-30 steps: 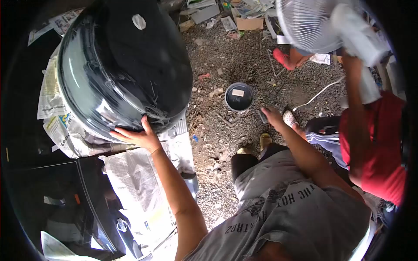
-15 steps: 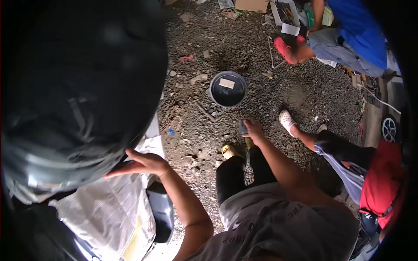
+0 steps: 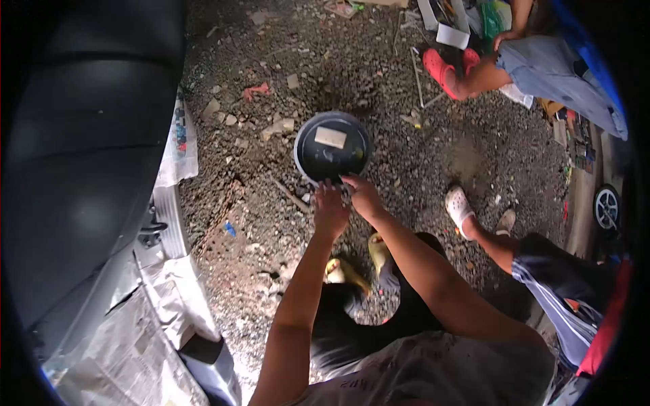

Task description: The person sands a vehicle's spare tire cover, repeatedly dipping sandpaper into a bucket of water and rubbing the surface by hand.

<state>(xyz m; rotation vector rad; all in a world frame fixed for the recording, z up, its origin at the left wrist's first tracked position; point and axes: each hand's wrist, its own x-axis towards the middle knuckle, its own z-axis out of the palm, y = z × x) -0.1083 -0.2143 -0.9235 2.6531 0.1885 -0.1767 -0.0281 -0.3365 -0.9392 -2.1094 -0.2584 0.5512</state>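
Note:
A round dark basin (image 3: pixel 366 157) stands on the gravel, and a pale rectangular block (image 3: pixel 330 138) lies inside it. My left hand (image 3: pixel 330 213) is at the basin's near rim, fingers stretched forward and nothing visible in them. Beside it, my right hand (image 3: pixel 366 201) has its fingers curled at the same rim, pointing toward the left hand. Whatever sits between its fingertips is too dark and small to make out.
A large dark vehicle panel (image 3: pixel 95 149) stands on the left, with pale sheeting (image 3: pixel 128 345) below it. Two people are to the right, one wearing red clogs (image 3: pixel 440 71), the other white clogs (image 3: pixel 459 208). A wheel (image 3: pixel 607 207) is at the far right.
My left hand has left the dark panel and come to the basin. My right hand, which held a small dark grey block, has moved forward to the rim. The view has shifted right.

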